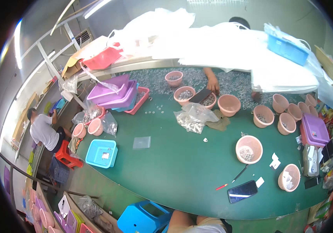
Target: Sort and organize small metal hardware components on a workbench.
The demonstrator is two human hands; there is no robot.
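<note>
Neither my left hand nor my right hand is in view; only my thighs (201,223) show at the table's near edge. On the green table (166,155) closest to me lie a dark smartphone (243,192), a red pencil (221,186) and a black pen (239,173). Beyond them stands a pink tub (249,144) with small metal pieces at its bottom. To its right, another pink tub (290,173) holds white paper scraps. A flat clear plastic bag (141,142) lies left of the middle, beside a blue basket (105,148).
Across the table, another person's hand (212,84) rests by a dark phone (200,95) over pink tubs. Small parts (151,80) cover the far strip. Purple trays (114,91) are stacked at left. A blue stool (145,217) stands below; another person (46,130) sits far left.
</note>
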